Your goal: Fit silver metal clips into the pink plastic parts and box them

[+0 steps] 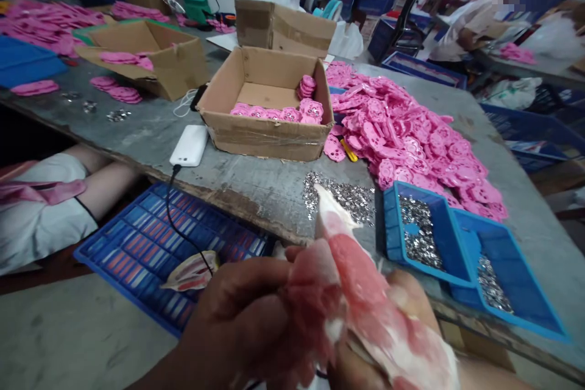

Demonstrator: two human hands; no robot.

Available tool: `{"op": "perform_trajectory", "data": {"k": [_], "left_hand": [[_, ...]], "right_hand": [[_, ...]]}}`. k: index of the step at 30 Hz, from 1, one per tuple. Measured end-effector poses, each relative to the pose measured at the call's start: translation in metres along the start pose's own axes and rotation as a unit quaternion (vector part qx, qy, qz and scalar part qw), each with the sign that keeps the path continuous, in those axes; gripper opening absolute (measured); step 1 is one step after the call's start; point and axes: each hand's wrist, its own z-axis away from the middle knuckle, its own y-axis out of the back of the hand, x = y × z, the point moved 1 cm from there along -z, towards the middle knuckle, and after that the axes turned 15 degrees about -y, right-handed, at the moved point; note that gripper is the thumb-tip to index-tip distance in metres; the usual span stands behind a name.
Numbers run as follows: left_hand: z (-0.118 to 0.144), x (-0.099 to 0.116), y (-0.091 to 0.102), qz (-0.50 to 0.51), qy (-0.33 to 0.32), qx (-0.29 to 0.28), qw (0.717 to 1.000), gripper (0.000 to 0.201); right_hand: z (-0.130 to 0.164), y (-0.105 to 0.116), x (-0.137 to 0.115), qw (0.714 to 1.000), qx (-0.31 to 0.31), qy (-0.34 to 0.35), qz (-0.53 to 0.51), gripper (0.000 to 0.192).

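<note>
A blurred pink-and-white flat plastic piece point(361, 292) is held close to the camera between both hands, tilted, its pale pointed end up over the near desk edge.

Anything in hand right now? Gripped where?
Both hands, left hand and right hand, clasp a blurred pink piece around its lower part; exact grip unclear.

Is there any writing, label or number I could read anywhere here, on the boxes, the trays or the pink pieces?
None can be read.
Cardboard boxes: plain, only tape.
Pink pieces: no visible writing.
Blue trays: unmarked.
White phone: blank.
Piece held by both hands: blurred.
</note>
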Motion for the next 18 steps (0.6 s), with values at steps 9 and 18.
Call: {"op": "perform_trajectory", "data": {"k": [9, 18], "left_hand": [[-0.046, 0.009, 0.044, -0.032, -0.074, 0.093, 0.992, 0.028], [-0.081, -0.001, 0.088, -0.057, -0.13, 0.232, 0.962, 0.046]], "right_hand": [[-0.063, 0.024, -0.028, 0.984, -0.128, 0.018, -0.124, 0.034], [-0.115, 0.056, -0.054, 0.989, 0.12, 0.062, -0.059, 0.018]]}}
